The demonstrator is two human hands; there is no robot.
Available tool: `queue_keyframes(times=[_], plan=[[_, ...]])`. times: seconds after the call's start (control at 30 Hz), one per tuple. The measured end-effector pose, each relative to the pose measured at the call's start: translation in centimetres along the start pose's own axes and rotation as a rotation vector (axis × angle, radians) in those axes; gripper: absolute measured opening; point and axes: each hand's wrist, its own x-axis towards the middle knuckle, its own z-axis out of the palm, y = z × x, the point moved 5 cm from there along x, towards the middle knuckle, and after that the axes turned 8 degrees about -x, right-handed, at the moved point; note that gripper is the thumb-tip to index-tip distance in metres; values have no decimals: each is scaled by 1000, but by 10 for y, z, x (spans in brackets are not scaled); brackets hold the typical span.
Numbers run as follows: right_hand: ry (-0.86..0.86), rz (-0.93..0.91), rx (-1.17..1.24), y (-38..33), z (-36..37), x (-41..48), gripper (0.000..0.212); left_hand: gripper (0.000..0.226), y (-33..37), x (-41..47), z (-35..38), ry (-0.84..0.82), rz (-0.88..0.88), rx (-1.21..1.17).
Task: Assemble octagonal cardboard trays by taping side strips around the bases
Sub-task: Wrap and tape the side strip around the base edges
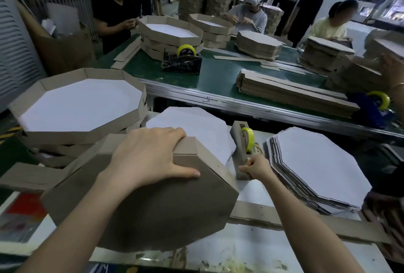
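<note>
Your left hand (150, 154): fingers curled over strip (188, 145), base (164, 207). Right hand (255, 166): pinching tape (249, 139). Done: trays (87, 135), desk's left edge. Waiting: bases (317, 163), right.

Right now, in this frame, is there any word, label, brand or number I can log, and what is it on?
No text here can be read.
Dark scribble on the metal edge of the green table: too small and blurred to read.
Red printed sheet at lower left: blurred, no letters can be made out.
</note>
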Motion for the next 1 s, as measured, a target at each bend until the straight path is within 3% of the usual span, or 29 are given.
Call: queue_keyframes(times=[0.13,0.33,0.47,0.6,0.7,0.73,0.8,0.9,1.0], plan=[[-116,-16,-14,-3,18,-3,12,82,2,0,0,1,7,8],[73,-13,-4,-1,14,7,36,82,0,2,0,3,8,15],[79,-63,-40,-5,9,17,21,83,-1,6,1,-1,7,6],[54,-77,62,-6,6,30,24,80,-2,9,2,0,10,-5],[188,-43,62,-4,-2,39,41,81,-4,9,2,9,8,-2],[254,-34,54,-4,-6,40,39,81,-5,10,2,9,4,-3],[331,28,6,0,-14,45,15,81,-6,12,4,-3,1,-8],[233,220,-184,17,-14,58,42,82,-6,15,6,-20,2,-19],[58,338,-223,30,-9,66,54,85,-5,17,6,-16,-1,-7]])
